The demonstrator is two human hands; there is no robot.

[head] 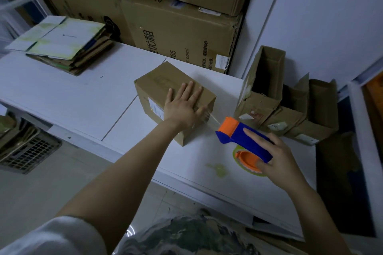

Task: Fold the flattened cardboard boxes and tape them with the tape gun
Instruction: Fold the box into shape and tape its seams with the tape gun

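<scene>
A folded brown cardboard box [157, 83] stands closed on the white table [68, 97]. My left hand [184, 105] lies flat on its top with straight fingers, pressing near the right edge. My right hand [275, 157] grips a blue and orange tape gun [238, 132] just right of the box. A strip of clear tape [213, 119] stretches from the gun's orange nose to the box's right edge. A stack of flattened boxes [66, 47] lies at the table's far left.
Several open, folded boxes [279, 105] stand at the table's right end by the wall. Large cartons [178, 33] are piled behind the table. A plastic crate [27, 153] sits on the floor at left. A yellow-green stain [218, 170] marks the table's near edge.
</scene>
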